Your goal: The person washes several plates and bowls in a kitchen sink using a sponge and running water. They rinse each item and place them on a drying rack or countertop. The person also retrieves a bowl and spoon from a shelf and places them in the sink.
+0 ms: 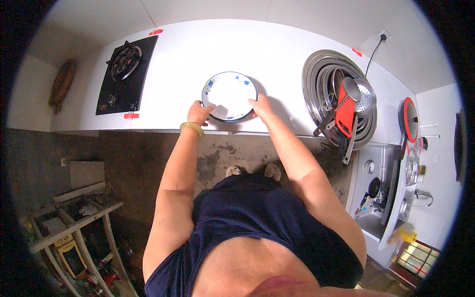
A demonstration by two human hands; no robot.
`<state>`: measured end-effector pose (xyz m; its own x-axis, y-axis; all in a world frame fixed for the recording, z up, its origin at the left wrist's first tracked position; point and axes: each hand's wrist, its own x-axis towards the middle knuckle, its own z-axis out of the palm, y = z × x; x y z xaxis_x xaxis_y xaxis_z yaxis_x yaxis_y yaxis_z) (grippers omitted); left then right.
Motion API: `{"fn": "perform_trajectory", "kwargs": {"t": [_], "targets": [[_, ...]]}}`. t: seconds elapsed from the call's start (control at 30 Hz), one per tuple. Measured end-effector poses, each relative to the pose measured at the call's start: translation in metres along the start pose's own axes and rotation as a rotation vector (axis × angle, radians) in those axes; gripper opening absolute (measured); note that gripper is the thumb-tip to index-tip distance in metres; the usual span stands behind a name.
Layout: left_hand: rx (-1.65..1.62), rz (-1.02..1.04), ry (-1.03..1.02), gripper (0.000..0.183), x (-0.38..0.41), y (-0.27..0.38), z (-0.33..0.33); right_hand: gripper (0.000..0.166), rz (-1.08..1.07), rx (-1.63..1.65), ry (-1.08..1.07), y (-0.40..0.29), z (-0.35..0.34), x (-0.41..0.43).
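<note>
A round white plate point(229, 95) with a dark blue rim and blue flower decoration is at the front part of the white countertop point(178, 85). My left hand point(199, 112), with a pale green bangle at the wrist, grips its lower left rim, thumb on top. On the right rim, my right hand point(261, 107) holds it the same way, fingers partly hidden beneath. Whether the plate touches the counter or is a little above it, I cannot tell, nor whether more plates lie under it.
A black gas hob point(124, 89) is at the left. Nested metal basins point(310, 89) at the right hold strainers, a red grater point(345, 111) and other utensils. Beyond them are a lidded pan point(409, 118) and a sink point(371, 226). A wooden rack point(79, 226) stands lower left.
</note>
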<state>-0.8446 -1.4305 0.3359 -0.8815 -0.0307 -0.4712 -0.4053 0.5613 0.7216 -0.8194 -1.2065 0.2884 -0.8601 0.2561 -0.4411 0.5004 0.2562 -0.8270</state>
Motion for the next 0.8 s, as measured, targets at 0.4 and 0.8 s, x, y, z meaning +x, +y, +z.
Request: {"fn": "perform_trajectory", "kwargs": {"t": [0.4, 0.8], "targets": [[-0.525, -0.068, -0.193, 0.043, 0.011, -0.019, 0.015, 0.037, 0.126, 0.197, -0.061, -0.003, 0.008, -0.004], [-0.614, -0.088, -0.175, 0.043, 0.014, -0.021, 0.022, 0.039, 0.163, 0.228, -0.046, -0.006, 0.012, -0.008]]}}
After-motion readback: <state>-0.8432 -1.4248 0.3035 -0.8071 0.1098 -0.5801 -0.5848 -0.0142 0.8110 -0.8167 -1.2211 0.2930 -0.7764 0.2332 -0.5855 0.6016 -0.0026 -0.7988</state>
